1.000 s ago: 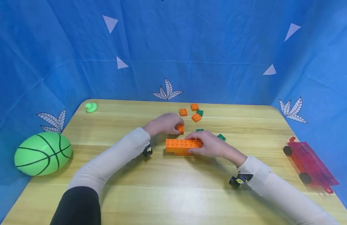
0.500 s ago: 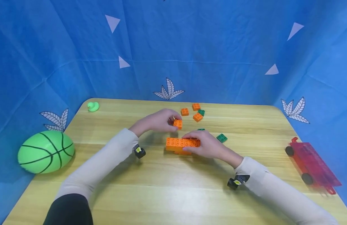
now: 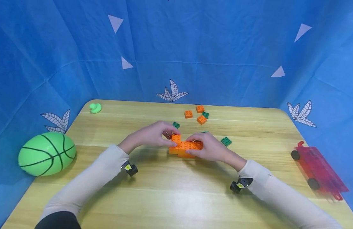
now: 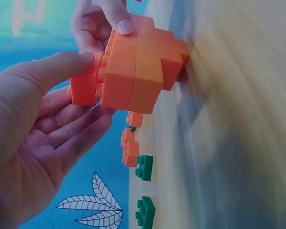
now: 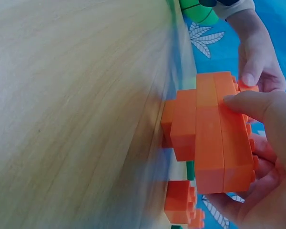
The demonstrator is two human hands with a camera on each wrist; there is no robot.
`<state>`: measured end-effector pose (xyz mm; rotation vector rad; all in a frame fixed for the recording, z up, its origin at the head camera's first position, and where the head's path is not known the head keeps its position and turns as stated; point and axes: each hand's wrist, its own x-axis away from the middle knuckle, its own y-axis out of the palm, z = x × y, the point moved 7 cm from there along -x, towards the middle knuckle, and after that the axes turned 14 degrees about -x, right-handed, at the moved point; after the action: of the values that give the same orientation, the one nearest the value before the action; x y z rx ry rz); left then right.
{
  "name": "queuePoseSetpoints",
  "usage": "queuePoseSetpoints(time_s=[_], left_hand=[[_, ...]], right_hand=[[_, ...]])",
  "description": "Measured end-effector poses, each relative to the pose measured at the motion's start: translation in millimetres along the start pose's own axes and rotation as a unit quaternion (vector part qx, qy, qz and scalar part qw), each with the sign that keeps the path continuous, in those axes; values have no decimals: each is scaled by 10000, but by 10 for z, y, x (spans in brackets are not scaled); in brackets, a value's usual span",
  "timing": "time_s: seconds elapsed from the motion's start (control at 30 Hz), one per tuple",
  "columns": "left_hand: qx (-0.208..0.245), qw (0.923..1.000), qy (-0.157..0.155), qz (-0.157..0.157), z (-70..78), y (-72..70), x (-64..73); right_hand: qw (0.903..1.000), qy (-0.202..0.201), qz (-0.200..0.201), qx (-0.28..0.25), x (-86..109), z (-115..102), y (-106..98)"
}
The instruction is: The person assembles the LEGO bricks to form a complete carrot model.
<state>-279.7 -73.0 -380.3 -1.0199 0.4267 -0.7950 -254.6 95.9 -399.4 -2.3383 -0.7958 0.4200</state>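
My left hand [image 3: 154,135] pinches a small orange building brick [image 3: 176,138] between thumb and fingers. That brick [image 4: 85,81] sits right at the studs on the left end of a stepped orange brick build [image 3: 186,153]. Gripping the build near its right end is my right hand [image 3: 208,147], thumb on the near side and fingers behind. From the right wrist view, the build [image 5: 209,138] is wider at its studded upper layers and narrows stepwise toward the table. My right palm and fingers hide part of its studs.
Behind the hands lie loose orange bricks [image 3: 188,114] and several green bricks [image 3: 226,141]. A green duck [image 3: 95,108] stands at the back left, a green ball [image 3: 47,154] at the left edge. On the right is a translucent red wheeled cart [image 3: 320,168].
My left hand has lifted the orange brick from the table and brought it toward me onto the build's left end. A green brick behind it has come into view. My right hand keeps its grip.
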Motion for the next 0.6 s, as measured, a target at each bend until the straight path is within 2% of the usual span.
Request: queuePoseSetpoints(time_s=[0.27,0.6], left_hand=[[87,9998,162,117,60,45,32],[-16,9999,-72,117,103,83,39]], right_hand=[[9999,-9,-16,-161,2,0,17],[9991,-178,-109,-358,-4,-43,37]])
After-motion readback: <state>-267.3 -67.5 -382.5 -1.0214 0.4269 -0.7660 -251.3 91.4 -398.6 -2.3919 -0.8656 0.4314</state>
